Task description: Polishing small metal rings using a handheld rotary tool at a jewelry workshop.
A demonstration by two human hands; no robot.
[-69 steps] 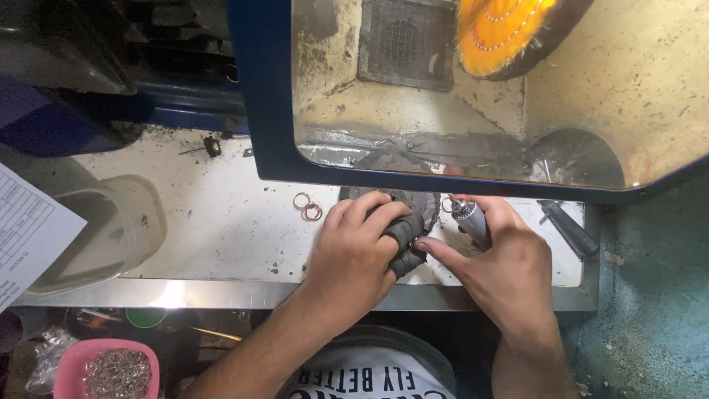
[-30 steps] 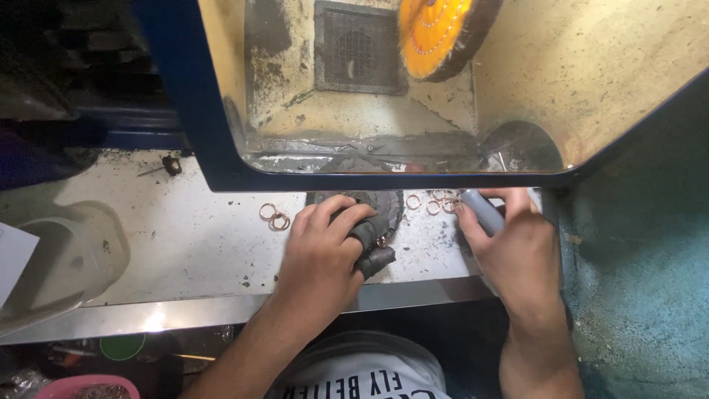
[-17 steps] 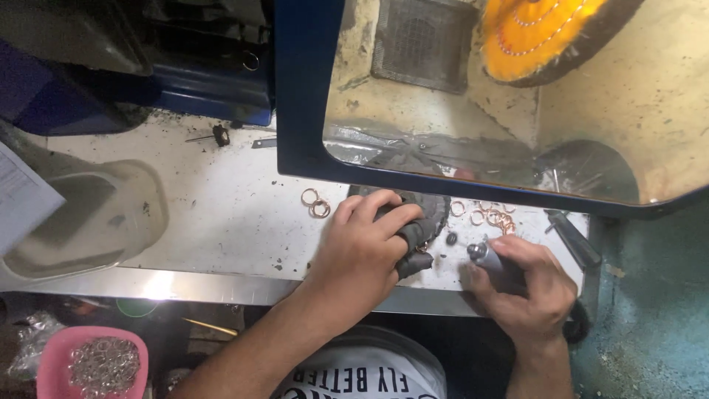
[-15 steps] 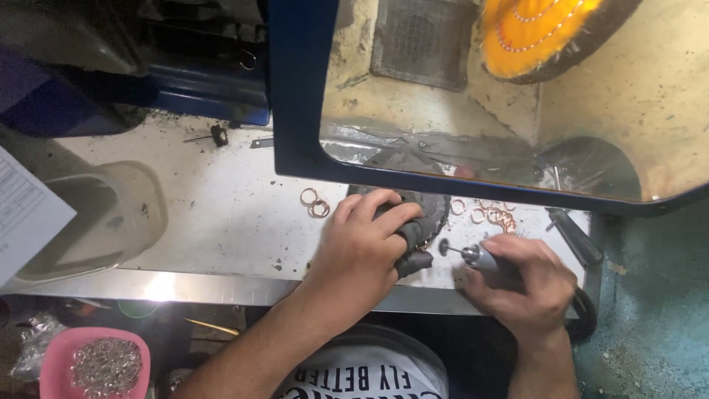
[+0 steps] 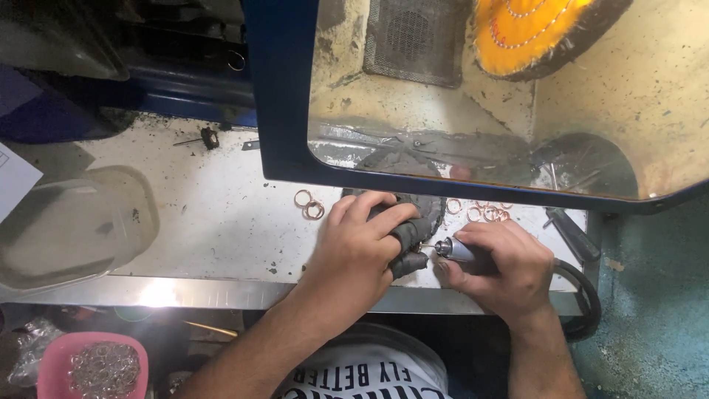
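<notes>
A scuffed white worktop point(image 5: 221, 222) fronts a polishing station, its near edge a strip of bare metal catching the light. Above it stands a blue-framed hood point(image 5: 284, 96) with a dust-coated interior, a square vent grille point(image 5: 413, 33) in its back wall and an orange cloth buffing wheel point(image 5: 543, 29) hanging at the upper right. A clear plastic tub point(image 5: 70, 225) sits at the worktop's left end, and a pink bowl of small metal rings point(image 5: 92, 369) rests lower down, below the worktop's edge. Loose copper-coloured rings point(image 5: 309, 207) lie just left of the hands; more rings point(image 5: 484, 213) are scattered under the hood's lower rim to the right. A dark-handled tool point(image 5: 572, 233) lies near the worktop's right end.

The left hand point(image 5: 354, 255) is curled over a dark grey cloth-like pad point(image 5: 421, 222) at the worktop's front, thumb and fingers pinching a fold of it; whatever small piece sits inside the fold is hidden. The right hand point(image 5: 502, 270) is closed in a pen-like grip around a silver rotary handpiece point(image 5: 458, 253), held nearly level with its thin tip pointing left and meeting the pinched spot. A black hose point(image 5: 583, 292) loops away from the handpiece off the worktop's right corner. Both forearms reach up from the bottom of the frame.
</notes>
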